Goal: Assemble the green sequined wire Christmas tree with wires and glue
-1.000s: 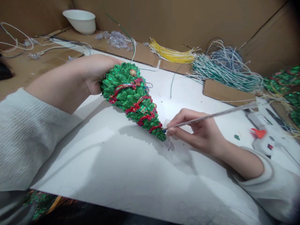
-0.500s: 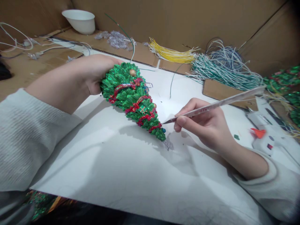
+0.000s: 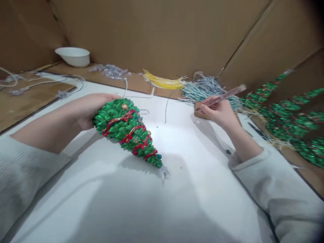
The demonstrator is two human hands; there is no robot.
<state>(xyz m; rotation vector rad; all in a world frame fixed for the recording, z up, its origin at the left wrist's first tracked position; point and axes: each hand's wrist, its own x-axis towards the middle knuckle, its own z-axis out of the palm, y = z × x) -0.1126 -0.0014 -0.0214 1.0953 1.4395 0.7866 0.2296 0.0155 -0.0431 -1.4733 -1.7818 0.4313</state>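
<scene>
A small green tinsel Christmas tree point(image 3: 128, 135) lies tilted over the white table, its tip toward the lower right. Red garlands, little gift shapes and a gold ball decorate it, and a clear star point(image 3: 165, 172) sits on the tip. My left hand point(image 3: 95, 108) is closed around the tree's base, its fingers largely hidden behind it. Away to the right, my right hand point(image 3: 217, 109) pinches a slim pen-like tool point(image 3: 229, 92) with a pale handle and dark pointed tip. That tip is over a cardboard piece point(image 3: 202, 114); I cannot tell whether they touch.
Yellow wires point(image 3: 164, 81) and green-white wires point(image 3: 194, 91) lie along the back. Clear plastic pieces point(image 3: 113, 71) and a white bowl point(image 3: 76, 56) are at back left. More decorated trees point(image 3: 291, 118) stand at right. The white board point(image 3: 202, 202) covers the work surface.
My right hand has moved the pen-like tool away from the tree's tip, back to the cardboard piece. My left hand still holds the tree. The camera view has shifted.
</scene>
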